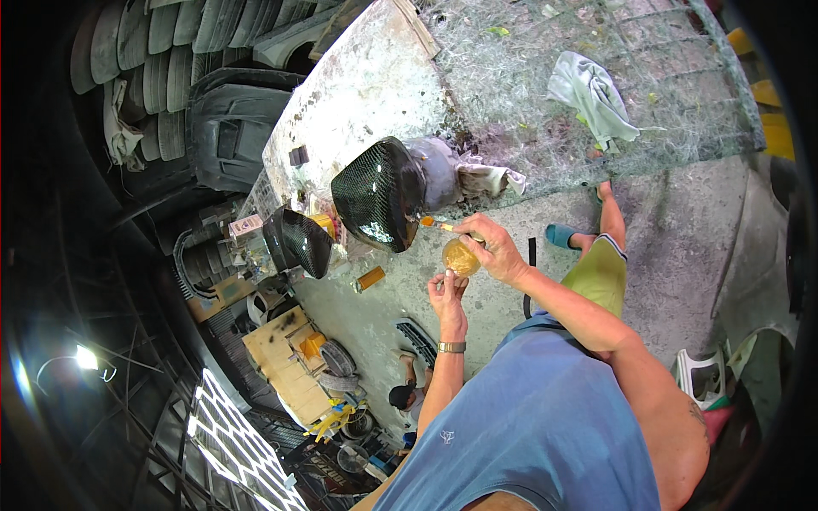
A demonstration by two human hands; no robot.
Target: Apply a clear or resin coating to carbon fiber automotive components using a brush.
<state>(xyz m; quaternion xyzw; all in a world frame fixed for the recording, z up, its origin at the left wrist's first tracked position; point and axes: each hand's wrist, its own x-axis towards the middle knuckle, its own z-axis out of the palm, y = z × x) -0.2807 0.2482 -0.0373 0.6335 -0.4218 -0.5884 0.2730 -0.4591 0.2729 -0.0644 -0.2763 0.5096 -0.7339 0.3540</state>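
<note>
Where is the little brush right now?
In the head view, the brush is near the middle, in the right hand, just above the amber cup and beside the carbon-fibre mirror cover.

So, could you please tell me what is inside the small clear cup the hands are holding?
The clear cup holds an amber-yellow liquid. The left hand steadies it from below and the right hand holds a small brush above. The cup's bottom is hidden by fingers.

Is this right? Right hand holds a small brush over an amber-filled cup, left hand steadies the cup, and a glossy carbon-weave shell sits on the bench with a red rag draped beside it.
Not quite. The head view shows the rag on the bench is pale grey-white, not red. The rest holds: right hand with the brush, left hand on the cup, the carbon-weave shell on the bench.
</note>
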